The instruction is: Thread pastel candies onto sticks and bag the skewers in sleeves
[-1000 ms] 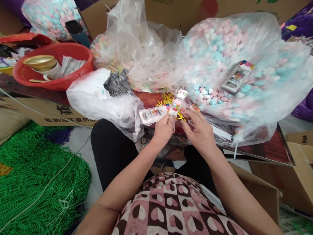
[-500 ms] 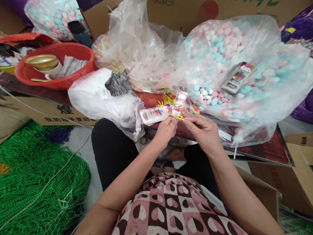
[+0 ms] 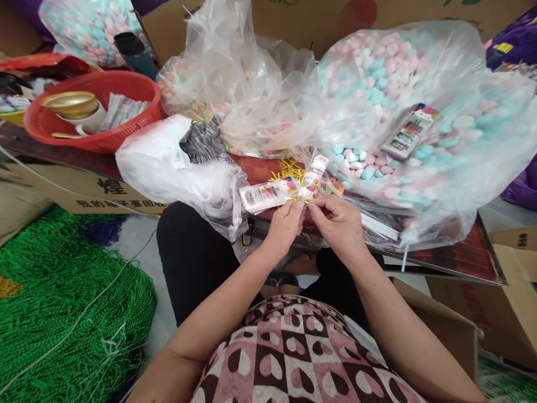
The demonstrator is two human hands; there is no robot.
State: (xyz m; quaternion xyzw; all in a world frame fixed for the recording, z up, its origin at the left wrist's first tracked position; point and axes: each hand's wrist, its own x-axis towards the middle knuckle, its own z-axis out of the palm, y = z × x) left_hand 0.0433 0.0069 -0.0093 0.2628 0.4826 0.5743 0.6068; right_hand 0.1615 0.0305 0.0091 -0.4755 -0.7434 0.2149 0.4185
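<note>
- Standing at the left, a red basket (image 3: 104, 143) is filled with a gold bowl (image 3: 69, 105) and other items.
- Flat printed packets (image 3: 264, 197) are laid near the edge of the surface (image 3: 255, 170).
- Just beside them, the lower end of a tilted candy packet (image 3: 314, 174) is gripped by the left hand (image 3: 286, 224).
- A yellow tie (image 3: 289, 197) is pinched there by the right hand (image 3: 342, 224).
- Farther right, pink and blue sweets are held in a large clear bag (image 3: 470, 168).

Packets (image 3: 264, 196) left of candy pack (image 3: 312, 178), ties (image 3: 289, 168) behind
</note>
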